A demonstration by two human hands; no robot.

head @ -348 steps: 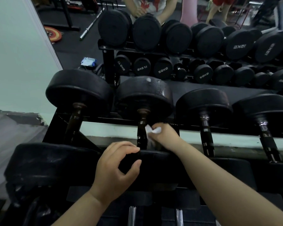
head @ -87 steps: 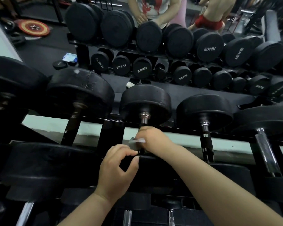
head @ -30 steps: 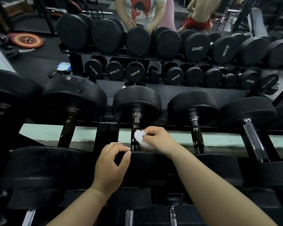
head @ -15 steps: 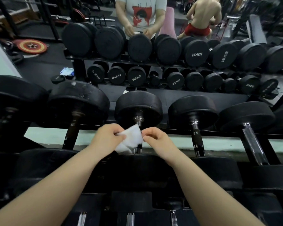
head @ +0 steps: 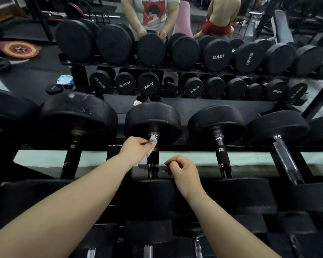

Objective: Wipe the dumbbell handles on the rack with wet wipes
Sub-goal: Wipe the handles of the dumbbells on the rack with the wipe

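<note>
Red star plate (head: 19,50), pink chair (head: 184,19); shirtless person (head: 220,13)

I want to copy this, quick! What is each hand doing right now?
Left hand: holding the wipe against a handle.
Right hand: fingers curled shut, holding nothing.
</note>
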